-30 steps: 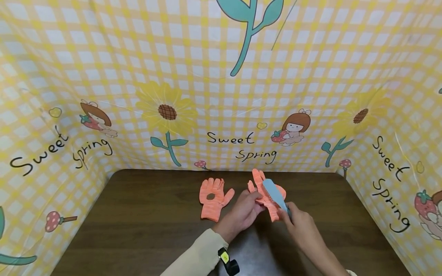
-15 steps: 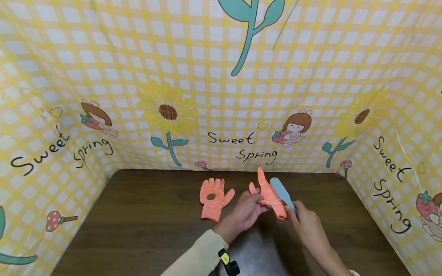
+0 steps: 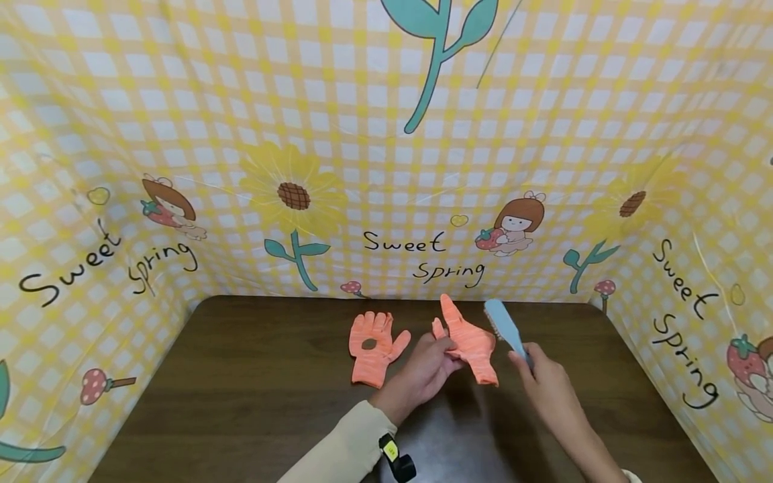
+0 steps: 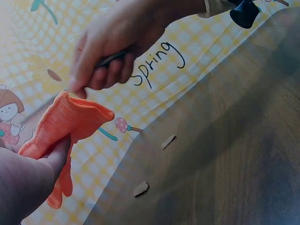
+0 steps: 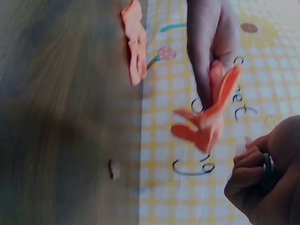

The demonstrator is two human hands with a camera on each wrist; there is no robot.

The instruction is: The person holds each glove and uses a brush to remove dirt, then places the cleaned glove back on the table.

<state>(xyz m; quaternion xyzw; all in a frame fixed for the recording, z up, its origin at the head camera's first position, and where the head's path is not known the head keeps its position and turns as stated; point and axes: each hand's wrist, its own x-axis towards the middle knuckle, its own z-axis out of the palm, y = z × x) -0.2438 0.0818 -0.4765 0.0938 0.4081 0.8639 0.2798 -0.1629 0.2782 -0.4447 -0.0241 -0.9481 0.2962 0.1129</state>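
An orange knit glove (image 3: 473, 345) is pinched at its left side by my left hand (image 3: 430, 365), thumb on top, held up over the table. Its cuff points toward me and one finger sticks up. My right hand (image 3: 546, 376) grips the handle of a light blue brush (image 3: 502, 325), bristles facing the glove. A gap shows between brush and glove in the head view. In the left wrist view my right hand (image 4: 110, 51) is curled round the dark-looking handle, beyond the glove (image 4: 65, 119). A second orange glove (image 3: 376, 362) lies flat, with a dark oval spot on its palm.
The dark wooden table (image 3: 253, 396) meets a yellow checked cloth (image 3: 386, 181) at the back and both sides. Small pale scraps lie on the table, one scrap (image 4: 168, 141) beyond another scrap (image 4: 140, 189) in the left wrist view.
The brush has moved right, from over the glove to beside it. The held glove has shifted in my left hand, its broad face now uncovered. The flat glove has stayed put.
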